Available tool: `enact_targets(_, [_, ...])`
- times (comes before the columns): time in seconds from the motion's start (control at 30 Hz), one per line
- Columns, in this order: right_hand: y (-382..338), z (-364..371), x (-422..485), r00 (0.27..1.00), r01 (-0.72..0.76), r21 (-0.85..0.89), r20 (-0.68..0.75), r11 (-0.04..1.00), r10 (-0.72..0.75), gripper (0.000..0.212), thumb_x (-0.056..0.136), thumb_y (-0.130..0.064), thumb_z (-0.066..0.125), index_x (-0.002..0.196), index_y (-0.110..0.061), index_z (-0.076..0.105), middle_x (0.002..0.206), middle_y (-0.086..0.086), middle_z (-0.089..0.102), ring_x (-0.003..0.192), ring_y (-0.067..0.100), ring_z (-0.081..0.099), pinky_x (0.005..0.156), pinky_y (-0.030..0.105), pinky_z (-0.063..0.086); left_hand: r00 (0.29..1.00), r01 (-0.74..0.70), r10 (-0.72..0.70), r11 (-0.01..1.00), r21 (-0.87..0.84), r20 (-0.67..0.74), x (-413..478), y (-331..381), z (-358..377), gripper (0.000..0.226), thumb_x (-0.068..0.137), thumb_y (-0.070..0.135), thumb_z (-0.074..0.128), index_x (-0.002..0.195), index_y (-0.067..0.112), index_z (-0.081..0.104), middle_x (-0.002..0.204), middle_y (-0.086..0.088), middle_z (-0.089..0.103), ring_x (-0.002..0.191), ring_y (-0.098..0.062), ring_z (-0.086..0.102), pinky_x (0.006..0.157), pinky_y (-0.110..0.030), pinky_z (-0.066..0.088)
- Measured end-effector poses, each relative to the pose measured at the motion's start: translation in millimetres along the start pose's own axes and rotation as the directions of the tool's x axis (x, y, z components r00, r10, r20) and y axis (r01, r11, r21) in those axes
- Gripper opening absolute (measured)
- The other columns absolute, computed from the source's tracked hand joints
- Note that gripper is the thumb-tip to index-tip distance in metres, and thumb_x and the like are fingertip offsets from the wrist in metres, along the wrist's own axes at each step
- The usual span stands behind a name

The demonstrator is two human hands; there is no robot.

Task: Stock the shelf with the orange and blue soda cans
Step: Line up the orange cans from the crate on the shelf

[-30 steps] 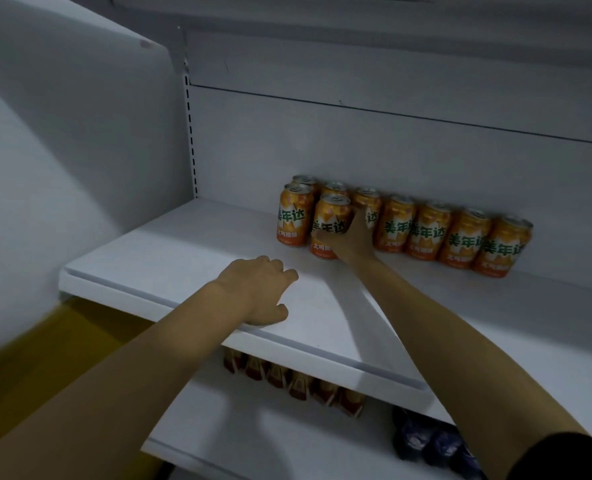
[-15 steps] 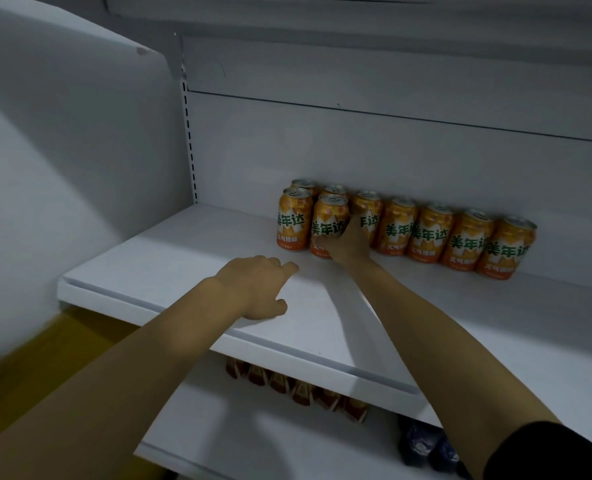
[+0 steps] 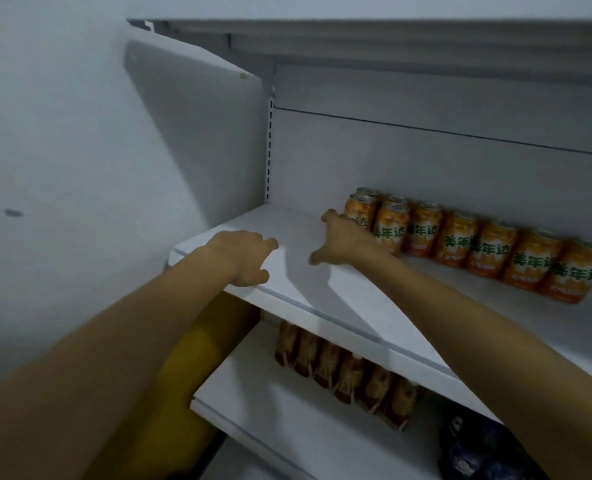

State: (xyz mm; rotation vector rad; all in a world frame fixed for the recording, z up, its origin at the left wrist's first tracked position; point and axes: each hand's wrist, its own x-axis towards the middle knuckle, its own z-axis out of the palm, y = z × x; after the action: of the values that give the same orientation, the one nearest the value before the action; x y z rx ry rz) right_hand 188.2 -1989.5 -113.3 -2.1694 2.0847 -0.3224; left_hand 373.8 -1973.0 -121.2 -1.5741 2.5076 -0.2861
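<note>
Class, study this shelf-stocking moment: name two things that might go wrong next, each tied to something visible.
1. The right hand touches the front orange cans; a hard nudge might topple them into the row beside them.
2. The left hand rests at the front edge of the shelf; leaning there might jolt the standing cans.

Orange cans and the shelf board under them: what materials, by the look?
Orange cans: likely thin metal with a glossy printed surface; silvery rimmed tops show. Shelf board: looks like painted sheet metal, matte white and smooth, with a stepped front lip. It could be coated board; I cannot tell.
</note>
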Motion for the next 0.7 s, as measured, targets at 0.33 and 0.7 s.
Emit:
enact_targets(0.33, [-170.3,68.6,-55.5,0.883,0.445,-0.168,0.245,0.88,-0.4,0.088,0.073,-0.043,0.076,0.143,-0.018,0.028,0.138,0.007,0.045,0.125,0.03,0.044,0.098,0.042,0.039,0.932,0.329,-0.301,0.937,-0.121,0.2,-157.7,-60.0,98.0,0.06,0.093,0.045,0.046,0.144,0.019,0.028,0.137,-0.009,0.046,0.122,-0.028,0.048,0.093,-0.039,0.043])
enact_targets(0.7, [-216.1,242.2,-147.1,0.555,0.723,-0.134,0.697,0.678,-0.454,0.1,0.073,-0.059,0.07,0.149,-0.019,0.018,0.144,0.007,0.038,0.128,0.03,0.041,0.099,0.041,0.038,0.644,0.652,-0.408,0.735,-0.186,0.647,-322.0,-26.1,287.3,0.048,0.096,0.033,0.047,0.14,0.016,0.036,0.125,-0.012,0.054,0.107,-0.029,0.057,0.08,-0.038,0.049])
